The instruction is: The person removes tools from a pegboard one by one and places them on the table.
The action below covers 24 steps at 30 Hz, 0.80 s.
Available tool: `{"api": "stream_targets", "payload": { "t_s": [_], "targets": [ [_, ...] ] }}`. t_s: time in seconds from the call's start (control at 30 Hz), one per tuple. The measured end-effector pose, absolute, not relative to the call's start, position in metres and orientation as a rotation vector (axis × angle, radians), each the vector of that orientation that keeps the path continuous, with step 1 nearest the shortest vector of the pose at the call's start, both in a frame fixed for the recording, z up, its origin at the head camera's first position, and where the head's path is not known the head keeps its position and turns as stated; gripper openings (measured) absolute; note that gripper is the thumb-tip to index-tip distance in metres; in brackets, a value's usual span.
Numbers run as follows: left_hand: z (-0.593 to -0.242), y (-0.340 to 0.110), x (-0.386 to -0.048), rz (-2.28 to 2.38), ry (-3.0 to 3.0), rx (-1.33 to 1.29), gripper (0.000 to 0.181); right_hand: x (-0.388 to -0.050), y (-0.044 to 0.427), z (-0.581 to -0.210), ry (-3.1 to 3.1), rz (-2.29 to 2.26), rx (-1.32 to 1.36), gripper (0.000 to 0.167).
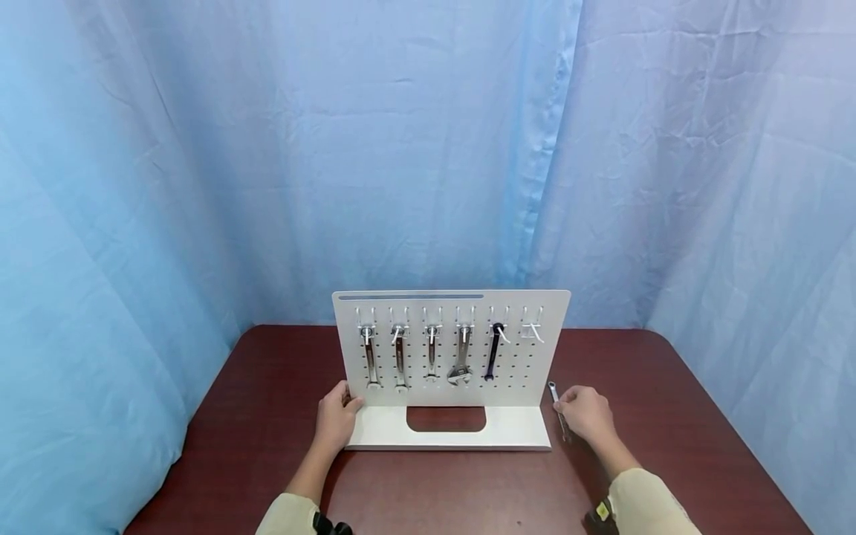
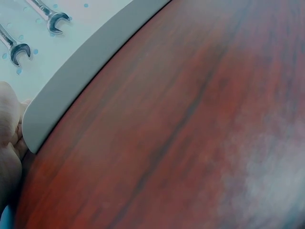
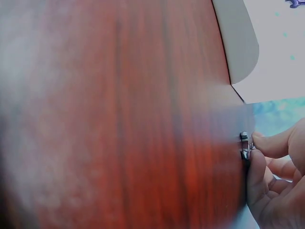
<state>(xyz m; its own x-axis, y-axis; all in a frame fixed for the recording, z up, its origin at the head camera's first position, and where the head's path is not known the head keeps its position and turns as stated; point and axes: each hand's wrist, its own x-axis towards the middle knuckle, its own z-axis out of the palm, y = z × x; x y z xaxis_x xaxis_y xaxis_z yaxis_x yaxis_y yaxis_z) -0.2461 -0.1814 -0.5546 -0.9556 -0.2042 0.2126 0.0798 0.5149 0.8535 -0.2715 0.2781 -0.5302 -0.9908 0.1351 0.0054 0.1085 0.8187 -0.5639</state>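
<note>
Head view: I saw the left hand (image 1: 336,417) grasping the pegboard (image 1: 515,397) by its left edge. Five wrenches (image 1: 399,358) hung across it. Just beyond its right edge, the right hand (image 1: 587,413) pinched another wrench (image 1: 562,426) by the table (image 1: 675,416). Picking it up seemed the step in hand; the next move probably called for a steady lift.

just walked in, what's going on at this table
A person's right hand pinches a slim silver wrench just beside the right end of a white pegboard stand, while the left hand grips the stand's left edge. Five other wrenches hang in a row on the board, and the hook at the far right is bare.
</note>
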Motion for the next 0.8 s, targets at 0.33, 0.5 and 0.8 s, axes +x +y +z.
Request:
{"api": "stream_targets", "payload": {
  "t_s": [0.33, 0.5, 0.8],
  "targets": [
    [-0.553, -0.181, -0.246, -1.422, -2.47, 0.096, 0.015, -0.272, 0.28, -0.531, -2.87, 0.984, -0.218, 0.019],
    [-0.555, -0.18, -0.245, -1.433, -2.475, 0.108, 0.011, -0.263, 0.268, -0.513, -2.636, 1.153, -0.241, 0.019],
    [-0.556, -0.184, -0.244, -1.415, -2.456, 0.094, 0.013, -0.243, 0.218, -0.464, -2.207, 1.517, 0.058, 0.011]
  ]
}}
